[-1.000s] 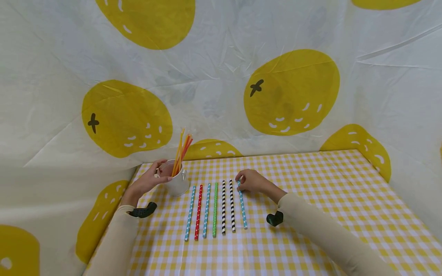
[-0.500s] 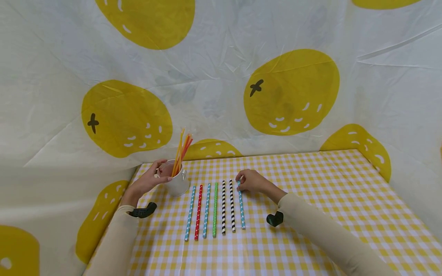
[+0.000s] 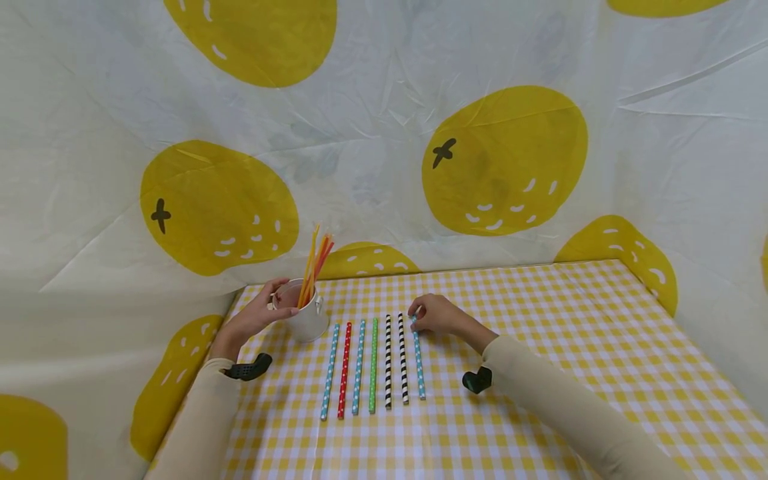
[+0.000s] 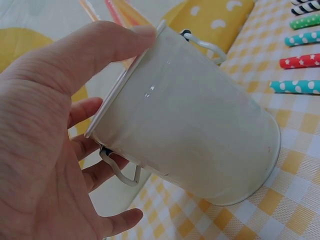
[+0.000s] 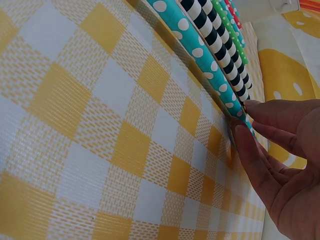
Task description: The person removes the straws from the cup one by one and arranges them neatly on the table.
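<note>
A blue polka-dot paper straw (image 3: 419, 367) lies just below centre in the head view, its far end at the right hand (image 3: 436, 313).
That hand is nearly closed, thumb and fingertip pinching the straw; left of centre, the left hand (image 3: 257, 318), thumb and fingers spread wide, grips the rim of a white bucket (image 3: 308, 325). The left wrist view reveals stars on the red straw (image 4: 300, 61), mere specks from the head.

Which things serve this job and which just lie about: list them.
Likely the job:
white round metal bucket, in left grip
orange and red sticks inside
blue dotted tubular straw, in right grip
six other patterned straws alongside

Just there:
yellow and white checked tablecloth
white fruit printed cloth backdrop
</note>
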Available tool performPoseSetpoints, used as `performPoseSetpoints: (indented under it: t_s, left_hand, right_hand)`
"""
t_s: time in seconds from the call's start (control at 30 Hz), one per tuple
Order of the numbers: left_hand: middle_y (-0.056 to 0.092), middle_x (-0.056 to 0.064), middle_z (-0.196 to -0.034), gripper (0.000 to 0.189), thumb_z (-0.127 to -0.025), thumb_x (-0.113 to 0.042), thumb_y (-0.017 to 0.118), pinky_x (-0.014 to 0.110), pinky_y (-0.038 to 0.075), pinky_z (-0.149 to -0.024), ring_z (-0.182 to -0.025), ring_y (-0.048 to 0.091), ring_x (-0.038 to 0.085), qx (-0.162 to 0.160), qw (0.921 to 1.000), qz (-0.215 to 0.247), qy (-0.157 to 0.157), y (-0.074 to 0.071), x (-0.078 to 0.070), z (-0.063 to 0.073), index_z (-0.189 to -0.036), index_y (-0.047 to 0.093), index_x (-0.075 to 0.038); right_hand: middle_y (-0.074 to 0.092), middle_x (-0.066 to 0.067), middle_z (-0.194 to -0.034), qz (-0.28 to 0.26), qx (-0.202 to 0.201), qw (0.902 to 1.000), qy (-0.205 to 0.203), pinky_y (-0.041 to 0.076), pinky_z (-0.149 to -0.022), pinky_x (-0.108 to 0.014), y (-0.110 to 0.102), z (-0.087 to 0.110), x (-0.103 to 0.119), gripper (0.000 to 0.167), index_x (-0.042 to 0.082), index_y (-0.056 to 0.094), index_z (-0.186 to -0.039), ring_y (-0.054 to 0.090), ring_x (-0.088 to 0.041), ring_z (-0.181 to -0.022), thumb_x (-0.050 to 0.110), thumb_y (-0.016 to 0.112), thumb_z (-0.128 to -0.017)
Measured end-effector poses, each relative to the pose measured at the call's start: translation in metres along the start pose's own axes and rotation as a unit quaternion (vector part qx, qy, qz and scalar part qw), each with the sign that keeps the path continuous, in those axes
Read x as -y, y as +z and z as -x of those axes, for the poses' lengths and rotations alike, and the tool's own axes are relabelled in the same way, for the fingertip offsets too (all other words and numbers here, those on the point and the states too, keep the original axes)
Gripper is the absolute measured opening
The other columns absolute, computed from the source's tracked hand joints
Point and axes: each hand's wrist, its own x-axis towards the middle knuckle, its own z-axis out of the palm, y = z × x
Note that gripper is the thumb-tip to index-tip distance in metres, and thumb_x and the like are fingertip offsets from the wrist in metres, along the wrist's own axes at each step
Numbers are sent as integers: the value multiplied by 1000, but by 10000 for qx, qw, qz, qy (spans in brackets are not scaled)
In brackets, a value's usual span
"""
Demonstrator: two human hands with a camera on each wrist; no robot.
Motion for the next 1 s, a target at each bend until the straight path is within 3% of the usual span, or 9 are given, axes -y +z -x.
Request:
performPoseSetpoints:
  t_s: [0.4,0.67,0.83,1.0]
  left_hand:
    - [31,19,-139,79,-99,-28,69,51,36,-96,-122,34,36,-62,9999,-77,-29,0,-1,0,-159,19,-17]
    - [30,20,-133,81,-98,-28,69,50,35,-92,-119,32,36,-36,10000,-58,-15,0,-1,1,-159,18,-12]
    - [31,18,-137,81,-97,-31,71,48,37,-92,-121,34,35,-91,9999,-60,-10,0,1,0,-159,20,-14]
    - [30,20,-143,84,-97,-32,71,48,38,-92,-124,34,37,-73,9999,-70,70,0,1,0,-159,19,-12]
  right_hand:
    - [70,-14,-82,-286,85,9995,61,49,-59,-30,-7,1,7,23,-1,70,-114,68,-33,-70,9,72,-94]
    - [70,-14,-86,-588,97,9982,46,57,-68,-42,-10,-1,7,25,-4,68,-117,70,-34,-76,7,70,-95]
    - [68,-10,-87,-353,-171,9990,-212,56,-66,-37,-12,-4,11,23,-2,69,-116,68,-30,-75,9,70,-96]
    - [68,-4,-90,63,-549,9971,-525,51,-66,-31,-13,-9,19,20,1,72,-114,64,-17,-75,11,71,-96]
